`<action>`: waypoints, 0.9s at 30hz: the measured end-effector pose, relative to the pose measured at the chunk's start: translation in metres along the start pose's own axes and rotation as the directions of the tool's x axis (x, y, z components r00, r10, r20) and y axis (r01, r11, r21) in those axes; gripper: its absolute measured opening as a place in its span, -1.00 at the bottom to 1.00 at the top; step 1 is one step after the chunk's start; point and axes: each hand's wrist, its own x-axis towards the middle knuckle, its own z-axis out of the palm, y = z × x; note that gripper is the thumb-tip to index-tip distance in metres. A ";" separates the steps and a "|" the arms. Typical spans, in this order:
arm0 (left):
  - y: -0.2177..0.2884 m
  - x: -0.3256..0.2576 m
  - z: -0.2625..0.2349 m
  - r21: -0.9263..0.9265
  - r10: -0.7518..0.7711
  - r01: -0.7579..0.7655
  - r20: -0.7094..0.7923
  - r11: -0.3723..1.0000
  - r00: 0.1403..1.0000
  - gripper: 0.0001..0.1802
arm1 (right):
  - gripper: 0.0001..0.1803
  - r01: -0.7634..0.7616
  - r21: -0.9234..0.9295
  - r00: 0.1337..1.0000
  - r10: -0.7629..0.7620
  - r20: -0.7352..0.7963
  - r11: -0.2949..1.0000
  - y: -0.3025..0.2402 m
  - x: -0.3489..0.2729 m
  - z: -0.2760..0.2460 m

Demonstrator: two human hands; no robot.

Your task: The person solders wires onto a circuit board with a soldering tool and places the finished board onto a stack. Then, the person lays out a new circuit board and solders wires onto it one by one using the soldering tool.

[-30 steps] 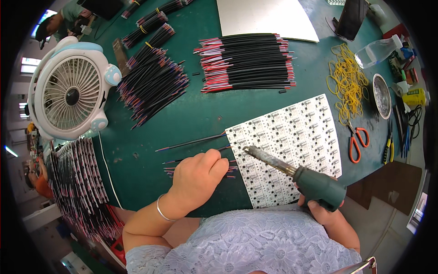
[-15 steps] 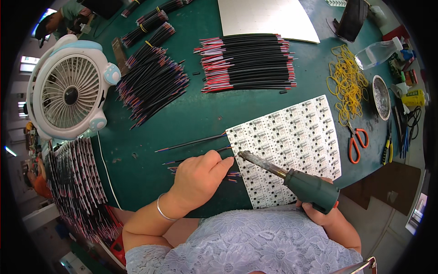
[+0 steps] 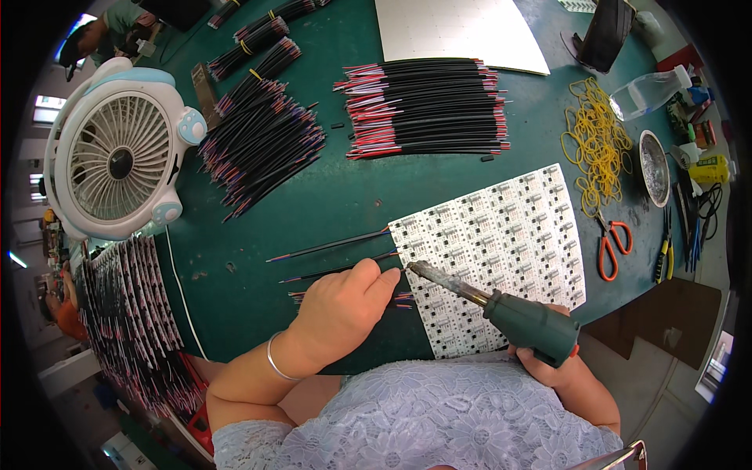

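Observation:
A white panel of small circuit boards point(image 3: 501, 235) lies tilted on the green bench. My left hand point(image 3: 341, 305) is closed in a pinch at its left edge, on a thin wire whose end just shows at the fingertips; the hand hides the rest. My right hand point(image 3: 548, 370) grips the dark green handle of a soldering iron point(image 3: 531, 325). The iron's tip meets the panel edge right beside my left fingertips. Two black-sleeved wires point(image 3: 329, 244) reach out leftward from that edge above my hand. More loose wire ends point(image 3: 403, 301) show beneath it.
Bundles of black wires point(image 3: 266, 141) and a neat wire stack point(image 3: 427, 110) lie behind. A fan point(image 3: 121, 160) stands left. At right are yellow rubber bands point(image 3: 591, 141), a metal bowl point(image 3: 654, 168), scissors point(image 3: 607, 243), pliers point(image 3: 666, 254) and a plastic bottle point(image 3: 650, 92).
The soldering iron's handle has shifted slightly left, its tip staying at the panel edge. My left hand has barely moved, still pinching.

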 end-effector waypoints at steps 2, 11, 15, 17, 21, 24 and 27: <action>0.001 0.001 -0.001 0.016 0.013 -0.013 0.003 1.000 1.000 -0.78 | -0.66 0.067 -0.051 0.997 -0.069 -0.032 0.996 0.002 -0.001 0.001; 0.007 0.001 -0.004 -0.028 -0.085 0.089 0.100 0.996 0.991 -0.59 | -0.74 0.371 -0.231 0.925 -0.379 0.011 0.899 0.001 0.015 -0.002; 0.008 0.002 -0.004 0.015 -0.083 0.082 0.095 0.997 0.992 -0.62 | -0.70 0.332 -0.098 0.943 -0.332 0.013 0.938 -0.007 0.014 -0.005; 0.008 0.003 -0.005 0.041 -0.072 0.068 0.090 0.997 0.993 -0.63 | -0.66 0.249 -0.102 0.960 -0.259 -0.103 0.963 0.008 0.001 0.002; 0.004 0.005 -0.007 0.055 -0.013 0.010 0.068 0.998 0.998 -0.63 | -0.68 0.256 -0.214 0.964 -0.266 -0.020 0.943 0.008 -0.002 -0.004; 0.003 0.006 -0.008 0.021 0.000 -0.001 0.059 1.000 0.998 -0.62 | -0.61 0.165 -0.167 0.986 -0.165 0.012 0.972 0.010 -0.003 -0.005; 0.004 0.005 -0.008 0.005 -0.010 0.009 0.070 1.000 0.998 -0.60 | -0.63 0.135 -0.106 0.988 -0.126 0.084 0.985 -0.002 0.007 -0.006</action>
